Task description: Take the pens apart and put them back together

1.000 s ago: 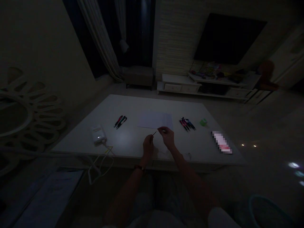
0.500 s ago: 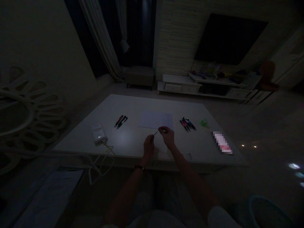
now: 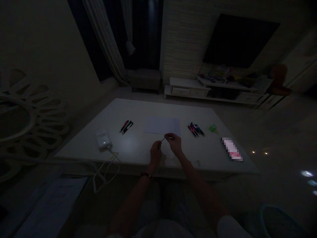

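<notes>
The left hand point(image 3: 155, 153) and right hand point(image 3: 175, 144) are closing fingertips on a thin dark stick point(image 3: 162, 139), one at each end. The far paper point(image 3: 159, 125) is showing unreadable marks.

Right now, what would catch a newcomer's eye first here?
The left hand and right hand meet over the white table, near its middle, pinching a thin dark stick between them. Just beyond lies a sheet of paper, flanked by pens on the left and pens on the right. A white box sits far left.

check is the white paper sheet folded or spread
Spread flat: the white paper sheet lies as one open rectangle on the white table.
</notes>
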Demonstrator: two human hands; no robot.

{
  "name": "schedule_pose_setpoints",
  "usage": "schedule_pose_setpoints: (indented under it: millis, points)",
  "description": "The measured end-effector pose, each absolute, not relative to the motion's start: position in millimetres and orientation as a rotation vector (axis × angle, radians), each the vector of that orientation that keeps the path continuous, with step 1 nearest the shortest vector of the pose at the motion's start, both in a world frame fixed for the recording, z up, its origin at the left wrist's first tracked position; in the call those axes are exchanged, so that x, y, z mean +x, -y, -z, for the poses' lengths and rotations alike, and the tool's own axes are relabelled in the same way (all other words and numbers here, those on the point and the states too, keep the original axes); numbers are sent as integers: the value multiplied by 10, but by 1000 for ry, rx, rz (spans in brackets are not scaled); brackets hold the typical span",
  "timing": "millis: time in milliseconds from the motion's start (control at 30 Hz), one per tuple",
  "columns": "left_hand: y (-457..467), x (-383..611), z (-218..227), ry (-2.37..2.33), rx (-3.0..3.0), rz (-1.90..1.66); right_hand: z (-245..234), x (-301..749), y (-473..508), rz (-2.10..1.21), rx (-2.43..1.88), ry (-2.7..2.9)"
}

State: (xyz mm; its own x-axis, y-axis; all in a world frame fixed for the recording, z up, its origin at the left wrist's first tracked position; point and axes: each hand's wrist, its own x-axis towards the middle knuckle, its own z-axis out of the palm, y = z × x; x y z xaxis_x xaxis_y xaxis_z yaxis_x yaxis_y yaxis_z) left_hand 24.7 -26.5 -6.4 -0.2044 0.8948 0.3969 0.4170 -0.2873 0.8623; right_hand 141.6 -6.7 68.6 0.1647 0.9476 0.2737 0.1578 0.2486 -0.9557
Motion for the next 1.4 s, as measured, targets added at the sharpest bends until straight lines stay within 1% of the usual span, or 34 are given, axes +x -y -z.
schedule_pose_setpoints:
  millis: [200, 467, 600, 800, 867, 967, 1067, 1133, 1267, 1400]
  points:
    - [266, 242, 67, -1531, 1642, -1517, -726, 1414, 90, -756, -1204, 1269]
    - [253, 253, 72, -1535, 1645, -1514, -567, 1398, 52, -803, -1195, 1355]
    - [249, 255, 75, -1537, 1632, -1512, -570, 1349, 97, -785, -1207, 1406]
    - [261, 252, 57, -1544, 1601, -1513, -459, 1419, 70, -892, -1177, 1382]
    - [261, 252, 44, -1552, 1602, -1526, -349, 1566, 15, -744, -1286, 1435]
    - [252, 252, 34, -1559, 1597, -1526, -176, 1829, -73, -407, -1511, 1522]
    - [237, 246, 47, -1562, 1613, -1522, -65, 2006, -138, -302, -1629, 1593]
    - [228, 243, 68, -1565, 1641, -1522, -58, 2059, -161, -356, -1609, 1602]
    - [217, 247, 116, -1560, 1713, -1513, -236, 2114, -103, -637, -1439, 1550]
    - [212, 258, 146, -1555, 1795, -1480, -559, 2174, 76, -648, -1323, 1520]
